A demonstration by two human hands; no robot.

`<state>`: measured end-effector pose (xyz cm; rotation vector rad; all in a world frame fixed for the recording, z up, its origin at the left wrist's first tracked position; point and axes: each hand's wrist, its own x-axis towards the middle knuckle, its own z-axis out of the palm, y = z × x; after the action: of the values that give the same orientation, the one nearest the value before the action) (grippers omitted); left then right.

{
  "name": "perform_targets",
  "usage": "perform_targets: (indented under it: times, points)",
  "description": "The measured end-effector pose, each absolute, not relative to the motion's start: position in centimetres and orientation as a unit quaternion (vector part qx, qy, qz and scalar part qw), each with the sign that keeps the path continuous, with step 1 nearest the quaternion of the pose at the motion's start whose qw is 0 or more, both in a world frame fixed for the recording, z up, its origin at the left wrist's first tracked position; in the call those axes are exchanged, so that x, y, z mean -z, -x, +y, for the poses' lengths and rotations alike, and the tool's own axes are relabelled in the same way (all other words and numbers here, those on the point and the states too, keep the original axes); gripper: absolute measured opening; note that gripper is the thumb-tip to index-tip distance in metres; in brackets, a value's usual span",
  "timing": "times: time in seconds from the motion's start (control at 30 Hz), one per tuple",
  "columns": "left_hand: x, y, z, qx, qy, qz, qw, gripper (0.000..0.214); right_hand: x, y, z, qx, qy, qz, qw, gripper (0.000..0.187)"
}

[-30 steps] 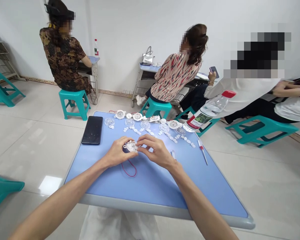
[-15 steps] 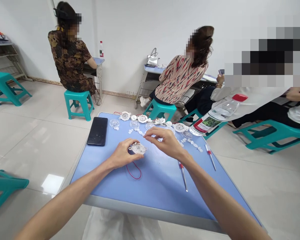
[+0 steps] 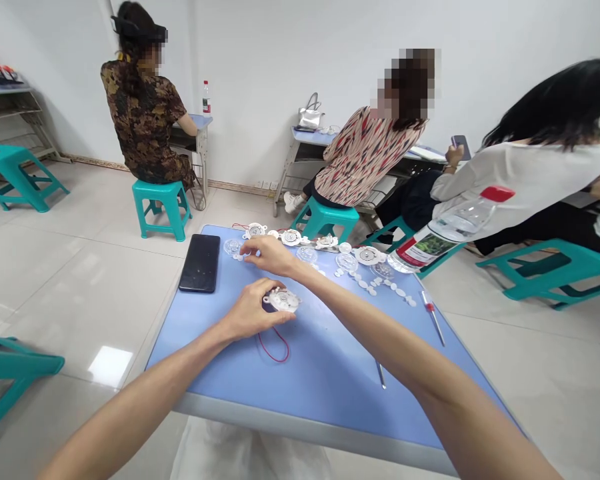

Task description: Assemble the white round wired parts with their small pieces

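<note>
My left hand (image 3: 253, 310) is closed around the rim of a round white plastic housing (image 3: 283, 301), held a little above the table with its inner side up. A red cord loop (image 3: 275, 350) hangs below it onto the blue tabletop. My right hand (image 3: 270, 255) reaches across to the far left, fingers bent and slightly apart. Its fingertips are beside a clear round cover (image 3: 233, 247) and some small white discs (image 3: 237, 257); contact cannot be made out. More white housings (image 3: 291, 237), clear covers (image 3: 347, 262) and small white parts (image 3: 367, 287) lie along the far side.
A black phone (image 3: 200, 263) lies at the table's left. One screwdriver (image 3: 433, 317) lies at the right; another screwdriver (image 3: 381, 375) is partly hidden under my right forearm. A water bottle (image 3: 437, 233) is at the far right corner. Other people sit at desks beyond, on green stools (image 3: 163, 203).
My right hand has moved left across the table, from beside the held housing to the clear cover at the far left. My left hand keeps its hold. The view has shifted slightly.
</note>
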<state>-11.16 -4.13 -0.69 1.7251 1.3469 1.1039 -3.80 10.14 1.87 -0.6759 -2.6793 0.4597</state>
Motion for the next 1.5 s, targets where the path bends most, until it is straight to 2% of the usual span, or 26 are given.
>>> perform_targets:
  times: [0.5,0.77,1.5]
  points:
    - [0.9,11.2,-4.0,-0.421,-0.675,0.509,0.327,0.039,-1.2,5.8,9.9,-0.082,0.307,-0.941,0.117,0.02]
    - [0.8,11.2,-4.0,-0.43,-0.67,0.504,0.336,0.042,-1.1,6.0,9.6,-0.062,0.315,-0.942,0.102,0.015]
    - [1.0,11.3,-3.9,-0.429,-0.668,0.514,0.323,0.038,-1.0,5.3,9.8,-0.147,0.288,-0.929,0.178,0.016]
